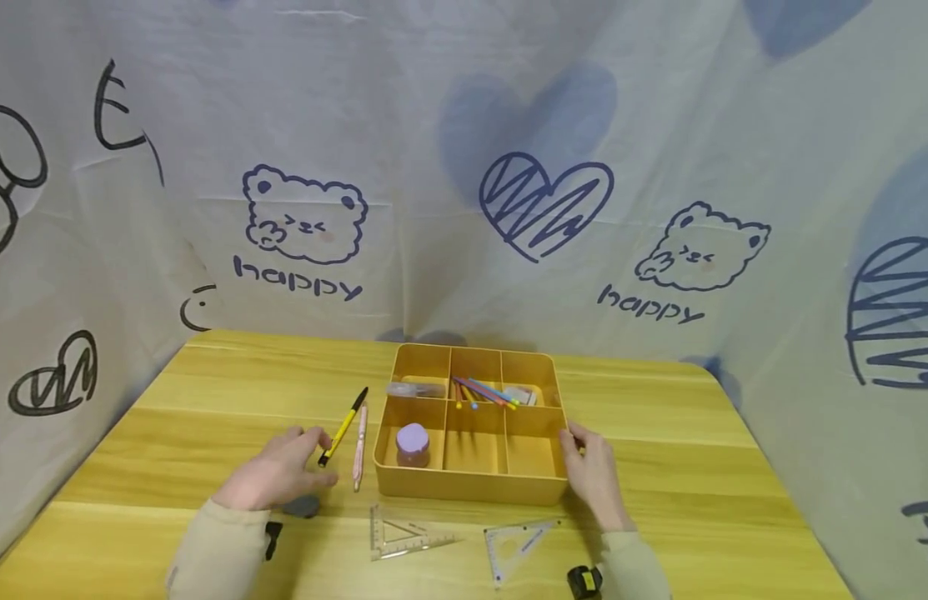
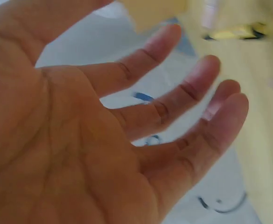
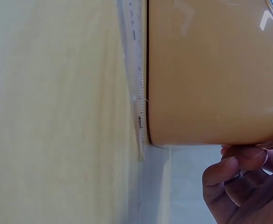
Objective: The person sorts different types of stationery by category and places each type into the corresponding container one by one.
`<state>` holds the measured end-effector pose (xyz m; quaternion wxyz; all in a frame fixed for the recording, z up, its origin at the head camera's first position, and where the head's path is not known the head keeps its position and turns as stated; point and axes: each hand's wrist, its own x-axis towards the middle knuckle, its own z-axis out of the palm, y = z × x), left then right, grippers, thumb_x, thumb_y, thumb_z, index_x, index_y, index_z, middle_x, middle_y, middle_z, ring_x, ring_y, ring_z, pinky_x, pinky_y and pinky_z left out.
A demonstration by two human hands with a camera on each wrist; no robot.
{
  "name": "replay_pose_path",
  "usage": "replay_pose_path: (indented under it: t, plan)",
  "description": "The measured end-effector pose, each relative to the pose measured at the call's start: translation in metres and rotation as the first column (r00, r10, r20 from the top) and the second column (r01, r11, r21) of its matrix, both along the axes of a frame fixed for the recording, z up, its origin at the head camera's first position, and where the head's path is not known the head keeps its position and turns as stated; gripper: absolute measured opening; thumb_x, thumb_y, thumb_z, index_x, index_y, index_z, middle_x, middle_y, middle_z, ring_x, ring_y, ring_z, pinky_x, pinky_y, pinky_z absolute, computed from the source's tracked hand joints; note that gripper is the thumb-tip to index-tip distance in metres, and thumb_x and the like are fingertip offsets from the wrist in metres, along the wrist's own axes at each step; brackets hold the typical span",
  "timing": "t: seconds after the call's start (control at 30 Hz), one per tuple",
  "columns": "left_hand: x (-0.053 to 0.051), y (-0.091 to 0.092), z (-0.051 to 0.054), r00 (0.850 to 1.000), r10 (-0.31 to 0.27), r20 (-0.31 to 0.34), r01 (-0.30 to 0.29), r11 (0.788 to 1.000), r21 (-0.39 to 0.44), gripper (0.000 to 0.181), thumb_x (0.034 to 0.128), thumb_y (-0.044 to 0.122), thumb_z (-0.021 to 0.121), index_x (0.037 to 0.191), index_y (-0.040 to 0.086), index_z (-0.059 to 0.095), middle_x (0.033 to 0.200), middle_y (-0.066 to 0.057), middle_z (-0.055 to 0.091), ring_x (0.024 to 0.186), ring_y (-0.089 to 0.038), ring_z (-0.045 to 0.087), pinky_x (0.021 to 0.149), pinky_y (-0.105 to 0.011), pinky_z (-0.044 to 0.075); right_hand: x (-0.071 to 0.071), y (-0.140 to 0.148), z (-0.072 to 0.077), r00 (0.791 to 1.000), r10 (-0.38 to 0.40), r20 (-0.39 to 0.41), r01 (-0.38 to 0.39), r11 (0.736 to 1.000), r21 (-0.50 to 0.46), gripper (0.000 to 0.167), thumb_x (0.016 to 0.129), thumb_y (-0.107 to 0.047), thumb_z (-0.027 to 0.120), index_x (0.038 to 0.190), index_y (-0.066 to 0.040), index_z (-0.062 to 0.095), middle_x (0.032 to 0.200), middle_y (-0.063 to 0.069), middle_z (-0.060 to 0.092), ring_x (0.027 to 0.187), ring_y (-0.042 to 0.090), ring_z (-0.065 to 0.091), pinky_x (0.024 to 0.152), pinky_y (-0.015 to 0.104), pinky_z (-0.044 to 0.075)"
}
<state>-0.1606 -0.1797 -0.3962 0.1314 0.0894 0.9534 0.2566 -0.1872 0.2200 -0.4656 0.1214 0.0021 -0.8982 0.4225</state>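
Observation:
A yellow divided storage box (image 1: 471, 485) stands on the table. My right hand (image 1: 593, 475) grips its right side wall near the front corner; in the right wrist view curled fingers (image 3: 220, 171) meet the outer side. My left hand (image 1: 279, 471) hovers left of the box with fingers spread and slightly bent, holding nothing. Close to its fingertips lie a yellow and black pen (image 1: 345, 425) and a pink pen (image 1: 360, 448). Inside the box are a lilac-lidded small jar (image 1: 413, 446), several colored pencils (image 1: 488, 392), a clear slim item (image 1: 416, 389) and a whitish block (image 1: 519, 395).
Two clear set squares, one left (image 1: 407, 537) and one right (image 1: 514, 546), lie before the box. A black tape measure (image 1: 584, 582) sits near my right sleeve. A dark grey object (image 1: 302, 506) lies partly under my left hand. White printed cloth (image 1: 433, 167) surrounds the table.

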Motion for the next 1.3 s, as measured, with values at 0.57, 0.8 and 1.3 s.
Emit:
replay_pose_path:
  t: [0.57, 0.8, 1.3]
  plan:
    - [0.005, -0.010, -0.028, 0.988, 0.081, 0.134, -0.081, 0.997, -0.006, 0.054, 0.0704, 0.012, 0.087, 0.112, 0.001, 0.056, 0.106, -0.022, 0.054, 0.088, -0.030, 0.057, 0.073, -0.049, 0.057, 0.002, 0.001, -0.004, 1.000, -0.009, 0.007, 0.009, 1.000, 0.015, 0.034, 0.103, -0.007, 0.049, 0.129, 0.011, 0.061, 0.113, 0.030, 0.070, 0.089, 0.027, 0.065, 0.066, 0.023, 0.048]
    - [0.002, -0.010, -0.032, 0.981, 0.097, 0.167, -0.100, 0.995, 0.008, 0.052, 0.0704, 0.007, 0.087, 0.111, 0.000, 0.056, 0.102, -0.019, 0.052, 0.083, -0.027, 0.054, 0.071, -0.042, 0.055, 0.001, 0.002, -0.004, 1.000, -0.005, 0.004, 0.005, 1.000, 0.016, 0.034, 0.104, -0.007, 0.049, 0.130, 0.011, 0.061, 0.117, 0.031, 0.069, 0.096, 0.032, 0.068, 0.068, 0.023, 0.050]
    - [0.000, -0.009, -0.034, 0.981, 0.101, 0.166, -0.107, 0.994, 0.026, 0.045, 0.0665, -0.002, 0.082, 0.104, 0.000, 0.057, 0.096, -0.014, 0.056, 0.085, -0.025, 0.055, 0.073, -0.040, 0.055, 0.000, 0.000, -0.002, 1.000, -0.011, -0.005, 0.011, 1.000, 0.019, 0.034, 0.103, -0.007, 0.050, 0.130, 0.010, 0.061, 0.114, 0.030, 0.071, 0.097, 0.032, 0.068, 0.069, 0.024, 0.050]
